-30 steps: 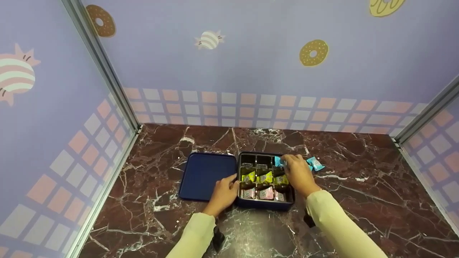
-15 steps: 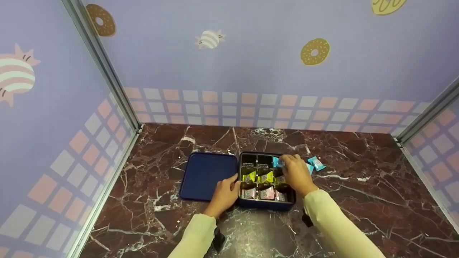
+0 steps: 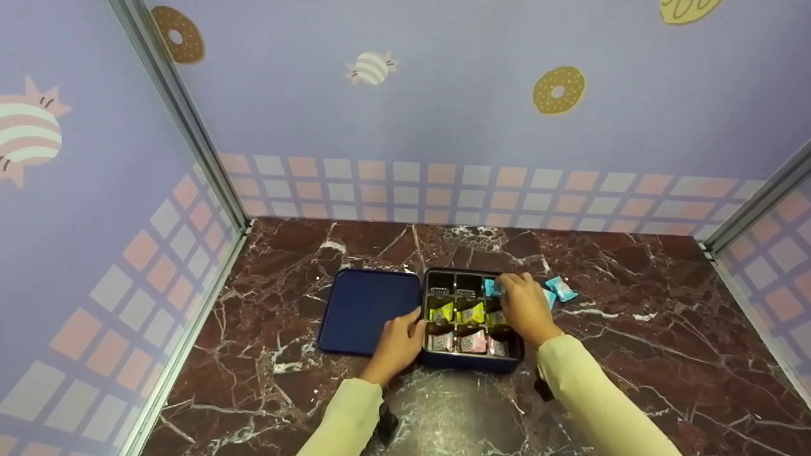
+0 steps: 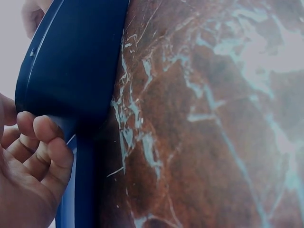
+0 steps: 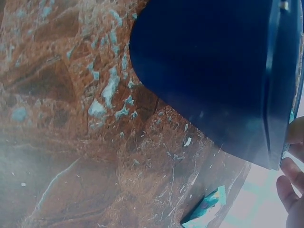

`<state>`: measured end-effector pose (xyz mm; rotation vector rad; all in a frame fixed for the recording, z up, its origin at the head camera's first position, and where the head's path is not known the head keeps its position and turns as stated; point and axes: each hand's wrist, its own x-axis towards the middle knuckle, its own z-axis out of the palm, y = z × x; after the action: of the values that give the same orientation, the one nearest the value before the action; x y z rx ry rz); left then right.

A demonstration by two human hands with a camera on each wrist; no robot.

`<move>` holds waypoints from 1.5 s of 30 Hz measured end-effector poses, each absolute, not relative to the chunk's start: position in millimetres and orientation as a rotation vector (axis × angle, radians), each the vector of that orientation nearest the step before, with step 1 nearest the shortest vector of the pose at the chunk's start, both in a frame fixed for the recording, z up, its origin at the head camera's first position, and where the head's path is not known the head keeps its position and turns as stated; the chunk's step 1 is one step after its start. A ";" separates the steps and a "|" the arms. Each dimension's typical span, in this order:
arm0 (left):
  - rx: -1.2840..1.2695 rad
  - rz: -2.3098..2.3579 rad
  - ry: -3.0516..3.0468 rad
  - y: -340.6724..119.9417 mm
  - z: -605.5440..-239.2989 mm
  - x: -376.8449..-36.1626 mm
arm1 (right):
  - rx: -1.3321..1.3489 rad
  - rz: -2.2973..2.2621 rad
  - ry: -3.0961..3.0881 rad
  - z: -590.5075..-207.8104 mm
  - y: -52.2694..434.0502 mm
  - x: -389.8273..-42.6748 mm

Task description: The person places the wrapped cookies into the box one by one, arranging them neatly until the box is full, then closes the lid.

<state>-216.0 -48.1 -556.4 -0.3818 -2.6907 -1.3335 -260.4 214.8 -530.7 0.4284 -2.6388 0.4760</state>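
Note:
A dark blue tin box (image 3: 472, 362) with a black divided tray stands on the marbled table. Green-wrapped candies (image 3: 470, 313) sit in its middle row and pink-wrapped candies (image 3: 472, 342) in the front row. My left hand (image 3: 398, 345) holds the box's left side; in the left wrist view its fingers (image 4: 59, 152) curl at the wall. At the back right compartment my right hand (image 3: 527, 308) pinches a blue-wrapped candy (image 3: 492, 287), its fingertips partly hidden. More blue candies (image 3: 561, 289) lie right of the box, one partly behind the hand.
The blue lid (image 3: 369, 311) lies flat against the box's left side. The two back compartments to the left hold no candy. Printed wall panels (image 3: 393, 126) bound the table at the back and both sides.
The head view has shifted very slightly. Both hands stay at the box, and the right fingers keep to the back right compartment with the blue candy.

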 end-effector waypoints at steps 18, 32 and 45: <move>-0.394 -1.367 -2.681 -47.7 -556.4 -216.2 | 0.409 0.462 -2.692 -528.5 212.4 -260.2; -0.399 -1.320 -2.672 -47.3 -557.0 -215.7 | 0.325 0.513 -2.723 -525.7 223.5 -256.2; -0.373 -1.297 -2.686 -46.5 -556.3 -215.1 | 0.273 0.430 -2.678 -528.0 235.4 -253.8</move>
<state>-215.1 -46.5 -556.3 -0.3730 -2.6855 -1.2973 -253.8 235.4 -528.0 0.2735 -2.6778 0.4296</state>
